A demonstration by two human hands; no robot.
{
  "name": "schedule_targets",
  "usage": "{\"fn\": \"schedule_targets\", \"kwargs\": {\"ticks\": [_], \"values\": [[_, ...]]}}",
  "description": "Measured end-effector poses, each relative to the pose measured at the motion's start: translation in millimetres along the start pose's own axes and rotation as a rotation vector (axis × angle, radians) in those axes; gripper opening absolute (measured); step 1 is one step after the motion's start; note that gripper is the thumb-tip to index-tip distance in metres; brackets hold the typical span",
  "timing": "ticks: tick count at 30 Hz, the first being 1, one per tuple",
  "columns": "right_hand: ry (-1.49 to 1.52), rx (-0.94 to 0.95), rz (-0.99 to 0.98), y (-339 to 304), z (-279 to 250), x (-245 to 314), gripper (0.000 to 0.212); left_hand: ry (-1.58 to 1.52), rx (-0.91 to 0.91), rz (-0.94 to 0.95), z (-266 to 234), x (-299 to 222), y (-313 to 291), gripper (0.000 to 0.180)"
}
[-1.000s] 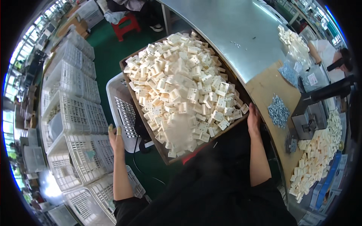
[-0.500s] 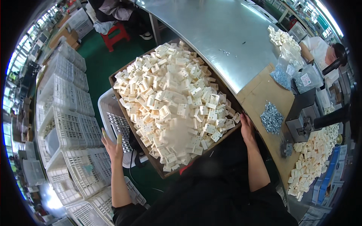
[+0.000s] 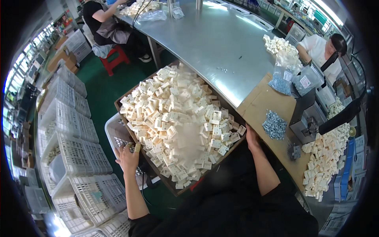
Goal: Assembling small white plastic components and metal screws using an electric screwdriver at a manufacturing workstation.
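A shallow brown tray (image 3: 232,151), heaped with small cream plastic blocks with holes (image 3: 158,106), stands tilted across the middle in front of me. My right hand (image 3: 253,139) grips its right corner, the fingers partly hidden behind the rim. Beside the tray's left edge, my left hand (image 3: 128,158) is open, fingers spread, with yellowish covers on some fingertips. It hovers over or touches the rim of a white plastic basket (image 3: 111,128) that sits partly under the tray; which of the two I cannot tell. A hazy smear blurs part of the heap.
Stacked white crates (image 3: 75,146) line the left. A metal table (image 3: 197,35) runs behind the tray. On a brown board (image 3: 252,106) lie grey screws (image 3: 274,125) near a small machine (image 3: 308,124); more cream blocks (image 3: 323,166) lie right. Two people sit beyond, one on a red stool (image 3: 114,60).
My left hand has moved right and slightly down, closer to the tray's edge. My right hand stays at the tray's corner. The view has tilted up, showing more of both people.
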State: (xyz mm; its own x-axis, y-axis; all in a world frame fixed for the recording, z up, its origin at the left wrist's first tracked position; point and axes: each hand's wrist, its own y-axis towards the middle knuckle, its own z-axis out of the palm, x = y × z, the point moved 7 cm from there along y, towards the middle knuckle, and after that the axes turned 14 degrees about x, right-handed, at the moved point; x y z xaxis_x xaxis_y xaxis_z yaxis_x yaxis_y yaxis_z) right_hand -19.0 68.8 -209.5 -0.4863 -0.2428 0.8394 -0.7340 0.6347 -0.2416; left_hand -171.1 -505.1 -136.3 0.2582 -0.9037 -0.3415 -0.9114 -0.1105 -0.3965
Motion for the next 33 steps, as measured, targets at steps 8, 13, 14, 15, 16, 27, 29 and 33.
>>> {"fn": "schedule_targets", "kwargs": {"ticks": [8, 13, 14, 15, 16, 27, 29, 33], "values": [[0.063, 0.02, -0.187, -26.0, 6.6, 11.9, 0.059, -0.027, -0.245, 0.036, -10.5, -3.1, -13.2, 0.065], [0.027, 0.234, 0.007, -41.9, 15.4, 9.4, 0.044, -0.064, -0.277, 0.043, -8.1, -1.6, -5.4, 0.071], [0.025, 0.18, -0.05, -45.4, 14.1, 14.1, 0.043, -0.071, -0.257, 0.042, -10.2, -2.1, -3.4, 0.072], [0.022, 0.127, -0.106, -49.6, 12.1, 19.0, 0.041, -0.077, -0.237, 0.04, -11.8, -1.2, -0.7, 0.073], [0.026, 0.128, -0.096, -53.6, 12.1, 19.1, 0.041, -0.085, -0.202, 0.035, -10.7, 4.4, 7.5, 0.078], [0.019, 0.254, 0.028, -106.1, 26.5, 47.7, 0.031, -0.065, -0.163, 0.046, -31.3, 16.5, 26.2, 0.084], [0.021, 0.258, 0.029, -115.2, 32.2, 43.1, 0.029, -0.029, -0.203, 0.052, -33.2, 16.2, 26.7, 0.08], [0.111, 0.25, 0.015, -128.7, 38.4, 48.7, 0.026, -0.02, -0.265, 0.038, -40.8, 9.3, 25.0, 0.073]]}}
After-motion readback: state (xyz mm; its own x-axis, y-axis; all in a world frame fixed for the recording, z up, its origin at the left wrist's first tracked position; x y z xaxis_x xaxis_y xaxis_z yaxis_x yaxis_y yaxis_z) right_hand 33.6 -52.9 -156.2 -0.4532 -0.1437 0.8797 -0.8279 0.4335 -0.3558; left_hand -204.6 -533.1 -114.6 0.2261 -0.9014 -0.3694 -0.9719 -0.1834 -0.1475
